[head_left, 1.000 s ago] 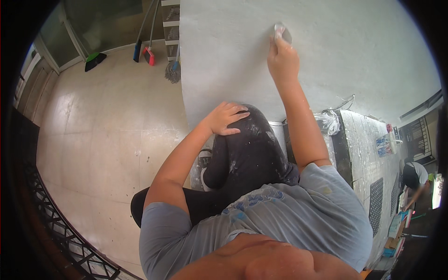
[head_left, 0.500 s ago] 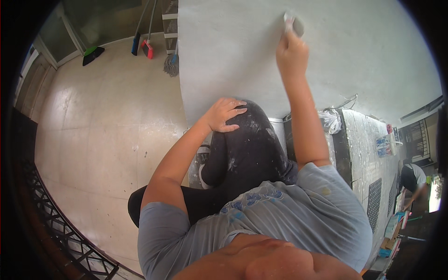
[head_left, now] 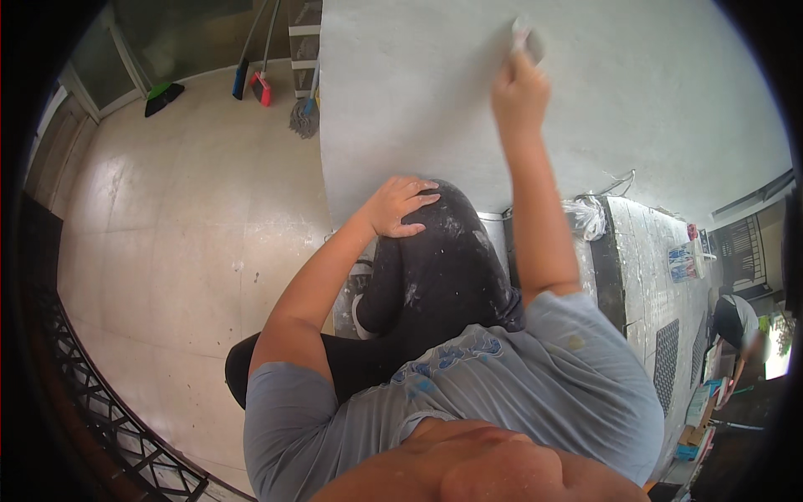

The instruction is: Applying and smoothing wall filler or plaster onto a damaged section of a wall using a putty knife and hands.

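The right fingers (head_left: 507,75) grip a small blurred scraper (head_left: 522,32) at the far pale wall (head_left: 661,100), the left fingers (head_left: 418,202) spread on a knee (head_left: 456,213), brooms (head_left: 262,92) far left on the tiled floor (head_left: 159,209).

Right hand (head_left: 520,90) around a small tool (head_left: 520,35) at the pale wall (head_left: 652,92), left hand (head_left: 397,206) on the knee (head_left: 452,209).

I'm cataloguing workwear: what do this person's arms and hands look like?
The sleeves are short and grey-blue, the forearms bare. The left hand and right hand wear no gloves; whitish smears mark the left fingertips.
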`<state>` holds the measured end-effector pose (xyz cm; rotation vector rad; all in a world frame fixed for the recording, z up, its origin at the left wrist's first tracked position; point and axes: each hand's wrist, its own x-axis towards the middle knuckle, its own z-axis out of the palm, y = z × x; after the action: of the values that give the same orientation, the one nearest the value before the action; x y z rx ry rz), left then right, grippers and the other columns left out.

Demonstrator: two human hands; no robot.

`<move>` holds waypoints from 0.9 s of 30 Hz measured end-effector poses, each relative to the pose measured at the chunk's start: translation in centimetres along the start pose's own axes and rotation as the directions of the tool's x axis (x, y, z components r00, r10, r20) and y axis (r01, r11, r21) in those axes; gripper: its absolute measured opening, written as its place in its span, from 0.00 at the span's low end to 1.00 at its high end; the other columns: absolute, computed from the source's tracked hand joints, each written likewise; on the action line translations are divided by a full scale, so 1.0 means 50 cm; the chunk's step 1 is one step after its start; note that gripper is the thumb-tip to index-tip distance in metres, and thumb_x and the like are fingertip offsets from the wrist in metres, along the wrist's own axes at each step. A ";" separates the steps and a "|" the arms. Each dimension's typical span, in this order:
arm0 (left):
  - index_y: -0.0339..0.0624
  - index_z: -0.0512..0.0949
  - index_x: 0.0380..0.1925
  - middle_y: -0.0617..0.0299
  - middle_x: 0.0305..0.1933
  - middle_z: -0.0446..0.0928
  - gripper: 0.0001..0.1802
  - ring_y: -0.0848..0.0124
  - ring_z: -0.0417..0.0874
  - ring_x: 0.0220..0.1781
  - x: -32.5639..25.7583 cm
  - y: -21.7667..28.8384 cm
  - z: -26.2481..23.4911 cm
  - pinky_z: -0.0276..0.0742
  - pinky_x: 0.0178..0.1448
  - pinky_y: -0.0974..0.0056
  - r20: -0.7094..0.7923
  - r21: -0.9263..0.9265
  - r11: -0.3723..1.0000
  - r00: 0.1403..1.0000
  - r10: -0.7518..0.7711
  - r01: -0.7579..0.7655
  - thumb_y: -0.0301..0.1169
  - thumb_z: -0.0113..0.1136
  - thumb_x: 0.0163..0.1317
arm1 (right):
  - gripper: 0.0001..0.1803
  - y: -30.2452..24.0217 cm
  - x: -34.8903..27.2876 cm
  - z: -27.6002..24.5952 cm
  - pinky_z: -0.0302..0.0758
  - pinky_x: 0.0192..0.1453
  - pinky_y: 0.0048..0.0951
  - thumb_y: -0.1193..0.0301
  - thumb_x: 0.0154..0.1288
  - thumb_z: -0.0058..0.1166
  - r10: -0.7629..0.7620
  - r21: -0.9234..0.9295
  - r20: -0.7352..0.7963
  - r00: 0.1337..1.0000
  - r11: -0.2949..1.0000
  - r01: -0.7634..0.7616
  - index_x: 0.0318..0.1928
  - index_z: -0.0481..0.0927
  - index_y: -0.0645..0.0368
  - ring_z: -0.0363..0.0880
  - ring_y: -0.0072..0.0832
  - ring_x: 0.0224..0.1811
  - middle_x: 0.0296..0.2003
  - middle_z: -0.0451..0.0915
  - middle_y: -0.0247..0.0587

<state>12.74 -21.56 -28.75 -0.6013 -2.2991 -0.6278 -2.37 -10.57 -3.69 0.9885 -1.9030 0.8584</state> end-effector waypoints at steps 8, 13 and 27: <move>0.50 0.78 0.60 0.60 0.68 0.74 0.33 0.55 0.75 0.64 -0.008 0.006 0.010 0.69 0.62 0.51 -0.142 -0.047 0.998 0.989 0.029 -0.036 0.46 0.65 0.52 | 0.18 0.019 0.039 0.002 0.72 0.29 0.47 0.74 0.67 0.52 -0.076 0.018 -0.096 0.992 0.997 0.078 0.56 0.83 0.54 0.78 0.54 0.24 0.23 0.78 0.57; 0.48 0.79 0.55 0.59 0.67 0.75 0.30 0.55 0.76 0.63 -0.008 0.000 0.011 0.69 0.61 0.51 -0.082 -0.010 1.000 0.997 0.000 -0.001 0.44 0.66 0.50 | 0.14 -0.004 0.089 -0.022 0.71 0.28 0.46 0.74 0.68 0.51 -0.044 0.099 -0.153 0.987 0.993 0.060 0.52 0.84 0.57 0.75 0.55 0.22 0.21 0.76 0.59; 0.47 0.80 0.49 0.62 0.69 0.73 0.25 0.58 0.75 0.64 -0.014 0.000 0.012 0.68 0.62 0.52 -0.070 -0.002 1.000 0.997 -0.013 0.013 0.43 0.67 0.51 | 0.16 -0.011 0.101 -0.026 0.69 0.27 0.47 0.74 0.69 0.52 -0.038 0.062 -0.081 0.996 0.997 0.044 0.55 0.82 0.57 0.76 0.55 0.23 0.22 0.76 0.59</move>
<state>12.93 -21.37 -29.60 -0.5565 -2.2394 -0.6469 -3.29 -11.35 1.40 1.0137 -1.7921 0.9262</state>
